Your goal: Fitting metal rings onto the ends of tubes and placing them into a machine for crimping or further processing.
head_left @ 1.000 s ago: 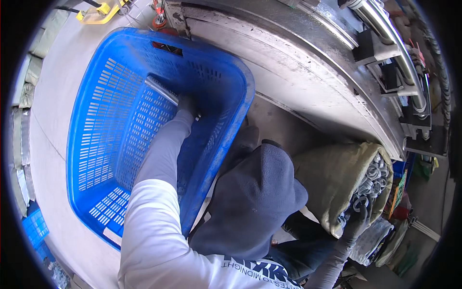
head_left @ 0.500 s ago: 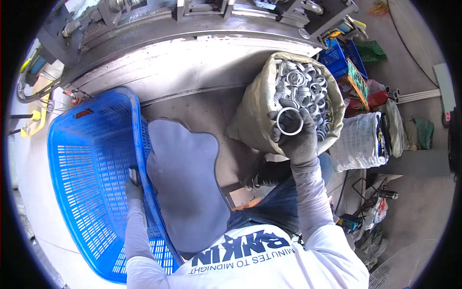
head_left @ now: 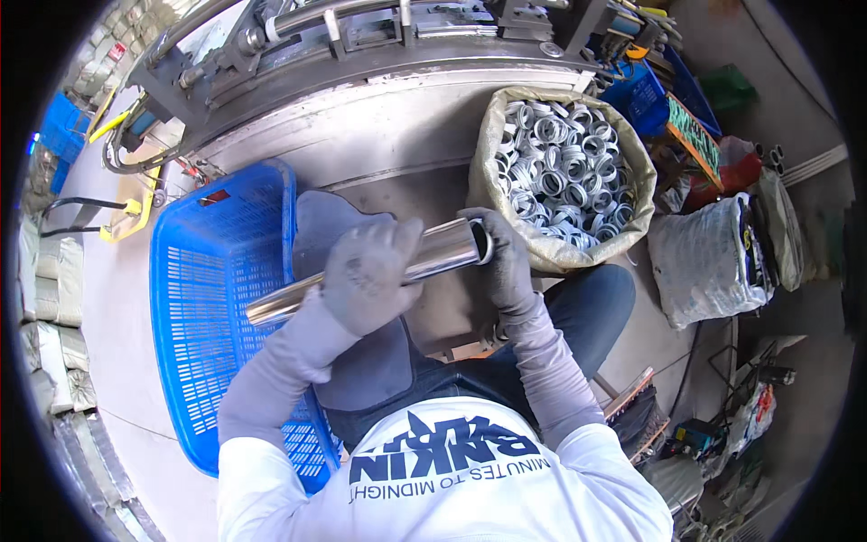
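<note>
My left hand, in a grey glove, is closed round a shiny metal tube that slants across in front of me. Its lower end reaches left over the blue basket. At the tube's upper right end my gloved right hand pinches a ring against or around the opening; the fingers hide which. Just beyond that hand stands a pale woven sack, filled with loose grey-white rings.
The blue perforated basket stands at my left, beside a grey flat wavy-edged piece. A metal machine bench spans the far side. Farther right are a filled white bag and blue crates.
My left hand has come up out of the basket with the metal tube. My right hand has brought a ring from over the sack to the tube's end.
</note>
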